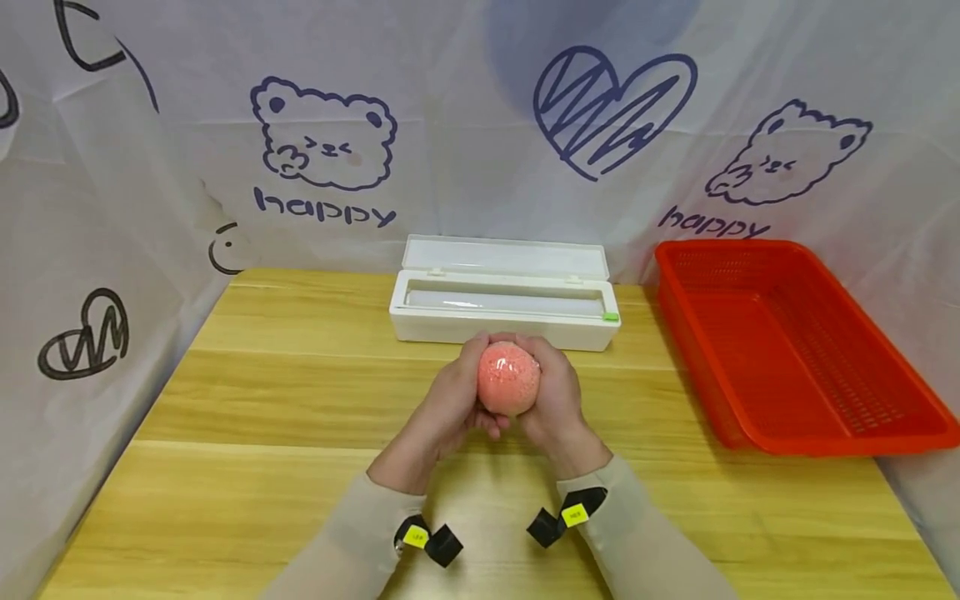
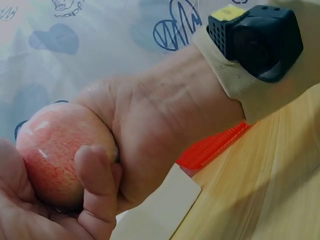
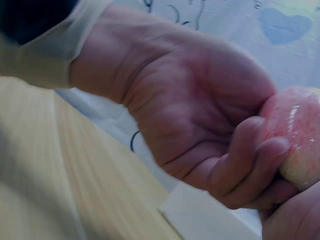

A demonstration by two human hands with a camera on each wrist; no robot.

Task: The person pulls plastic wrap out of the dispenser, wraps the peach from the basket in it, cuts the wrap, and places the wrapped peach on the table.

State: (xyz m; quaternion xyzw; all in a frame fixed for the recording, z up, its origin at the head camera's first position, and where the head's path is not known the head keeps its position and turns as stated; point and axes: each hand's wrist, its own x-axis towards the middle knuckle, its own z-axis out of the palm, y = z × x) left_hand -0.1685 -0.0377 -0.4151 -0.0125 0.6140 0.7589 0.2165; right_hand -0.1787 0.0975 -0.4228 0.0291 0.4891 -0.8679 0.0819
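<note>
A round pink-red peach [image 1: 508,379] with a shiny clear film over it is held up above the table between both hands. My left hand [image 1: 450,390] cups it from the left, and my right hand [image 1: 557,385] grips it from the right. In the left wrist view the peach [image 2: 60,150] shows red speckles, with fingers curled in front of it. The right wrist view has the wrapped peach [image 3: 300,135] at its right edge, where the right hand's fingers bend against it. Just beyond the hands stands a white cling film box [image 1: 502,329], lid raised, roll inside.
A red plastic basket [image 1: 697,375] stands on the right of the wooden table [image 1: 262,400]. The cling film box bears a green slider [image 1: 611,317] at its right end. White cloth [image 1: 465,125] with drawn bears and hearts hangs behind and at the sides.
</note>
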